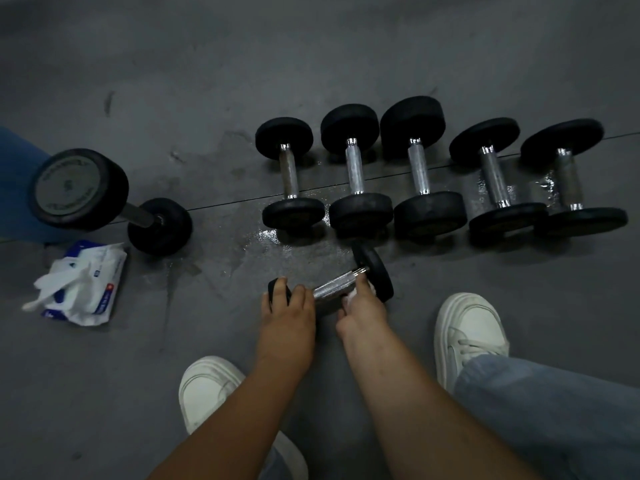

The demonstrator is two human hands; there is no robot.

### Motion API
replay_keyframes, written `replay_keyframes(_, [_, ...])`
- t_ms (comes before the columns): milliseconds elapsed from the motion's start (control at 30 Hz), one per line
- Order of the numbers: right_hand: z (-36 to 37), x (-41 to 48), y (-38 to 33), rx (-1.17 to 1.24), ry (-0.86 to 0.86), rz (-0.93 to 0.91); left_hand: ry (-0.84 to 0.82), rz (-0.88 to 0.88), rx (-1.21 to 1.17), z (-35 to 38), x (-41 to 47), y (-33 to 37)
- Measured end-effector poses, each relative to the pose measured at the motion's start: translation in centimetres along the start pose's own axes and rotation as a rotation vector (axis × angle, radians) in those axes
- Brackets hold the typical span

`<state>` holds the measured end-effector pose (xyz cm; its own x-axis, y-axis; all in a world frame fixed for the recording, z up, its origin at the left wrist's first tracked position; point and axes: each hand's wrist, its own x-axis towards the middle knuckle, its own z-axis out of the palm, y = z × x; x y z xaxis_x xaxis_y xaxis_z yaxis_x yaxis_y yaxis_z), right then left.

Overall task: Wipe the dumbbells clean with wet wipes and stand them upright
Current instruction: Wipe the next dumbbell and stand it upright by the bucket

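Observation:
A small dumbbell (372, 268) with black ends and a chrome handle lies on the dark floor in front of me. My left hand (287, 313) grips its near black end. My right hand (363, 311) holds a white wet wipe (349, 296) against the handle near the far end. Beyond it, several dumbbells (356, 171) lie side by side in a row. At the left one larger dumbbell (79, 188) stands upright on its end.
An open pack of wet wipes (86, 282) lies on the floor at the left, with a wipe sticking out. Wet patches (277, 244) shine on the floor near the row. My two white shoes (467, 330) stand on either side of my arms.

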<state>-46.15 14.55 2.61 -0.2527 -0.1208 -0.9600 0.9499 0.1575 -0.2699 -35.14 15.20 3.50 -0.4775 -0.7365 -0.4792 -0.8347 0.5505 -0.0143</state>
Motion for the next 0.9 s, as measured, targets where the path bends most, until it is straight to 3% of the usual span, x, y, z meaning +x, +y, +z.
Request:
replay_keyframes(167, [-0.7, -0.6, 0.1, -0.096, -0.022, -0.085, 0.016, 0.007, -0.002, 0.3, 0.3, -0.2])
replay_keyframes(233, [-1.8, -0.7, 1.2, -0.304, -0.023, -0.373, -0.001, 0.008, -0.009, 0.5, 0.4, -0.3])
replay_keyframes(300, [-2.8, -0.7, 1.9, -0.682, -0.091, -0.758, -0.016, 0.013, -0.036, 0.7, 0.4, -0.4])
replay_keyframes(367, [-2.7, -0.8, 1.0, -1.251, -0.116, -1.000, -0.008, 0.015, -0.046, 0.9, 0.3, -0.5])
replay_keyframes(433, [-1.9, 0.0, -0.4, -1.802, -0.015, -1.143, -0.010, 0.020, -0.037, 0.8, 0.3, -0.5])
replay_keyframes(533, [-1.8, 0.8, -0.8, -2.104, 0.035, -1.031, 0.018, 0.021, -0.003, 0.5, 0.4, -0.4])
replay_keyframes(900, [-2.0, 0.1, -1.0, -2.346, -0.093, -0.995, 0.016, 0.019, -0.013, 1.1, 0.6, -0.5])
